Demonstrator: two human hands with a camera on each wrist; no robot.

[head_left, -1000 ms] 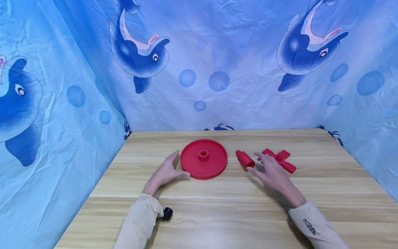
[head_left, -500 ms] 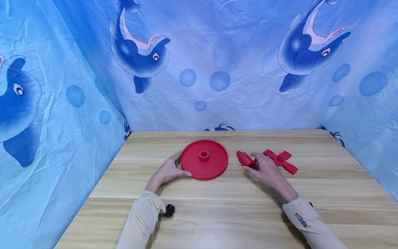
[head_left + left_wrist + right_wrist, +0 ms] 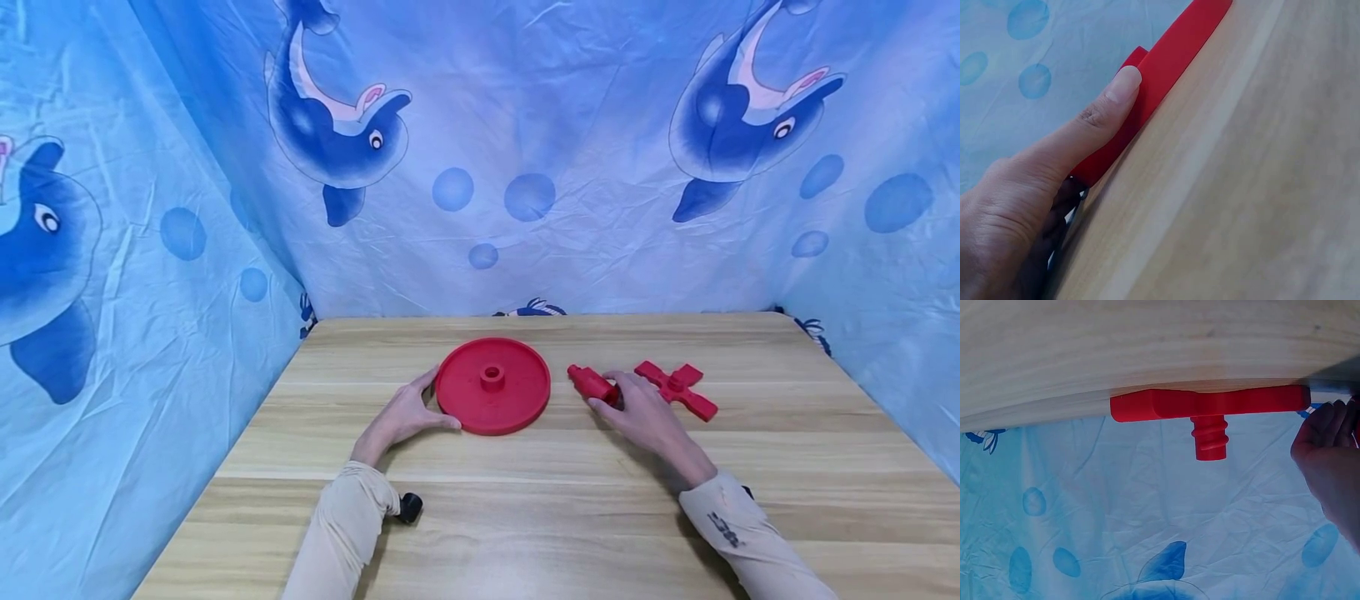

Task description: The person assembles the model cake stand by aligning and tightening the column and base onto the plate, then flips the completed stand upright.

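Observation:
My left hand (image 3: 401,419) holds the near left edge of a round red disc (image 3: 517,400) with a raised rim and a hollow hub at its centre. Its thumb lies along the disc's side (image 3: 1175,62) in the left wrist view. Over to the right, my right hand (image 3: 645,417) grips the wide hollow end of a red stepped cylinder (image 3: 588,382), thumb on the near side and fingers on the far side. The cylinder's narrow tip points away to the left. In the right wrist view that hand (image 3: 1329,456) shows only at the right edge.
A red cross-shaped piece (image 3: 677,382) lies just beyond the right hand, its short threaded post (image 3: 1210,439) showing in the right wrist view. All sits on a wooden table (image 3: 510,517). A blue dolphin-print curtain (image 3: 495,125) stands behind the table and at both sides.
My right hand has moved left and closed onto the cylinder's wide end, and the cylinder has shifted slightly left. My left hand has moved in a little against the disc.

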